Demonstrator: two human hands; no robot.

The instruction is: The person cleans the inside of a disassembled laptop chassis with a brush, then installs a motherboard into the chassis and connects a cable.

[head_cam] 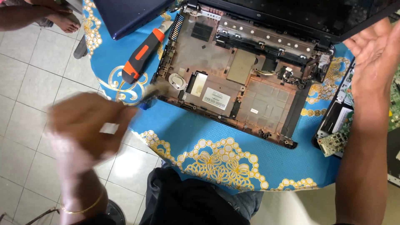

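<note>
Left hand (85, 125), motion-blurred, gripped small brush (152, 92), bristles at near-left corner of opened laptop base (237, 79); dusting step seemingly underway, next stroke needed sweep across bare shell. Orange-black screwdriver (141, 56) lay just left on blue floral surface (216, 141). Right hand (375, 54) open, empty, beside circuit board (337, 141).

Laptop base (241, 79) lies on the table (233, 158); screwdriver (141, 56) to its left, circuit board (337, 139) to its right, lid (125, 14) behind-left.
</note>
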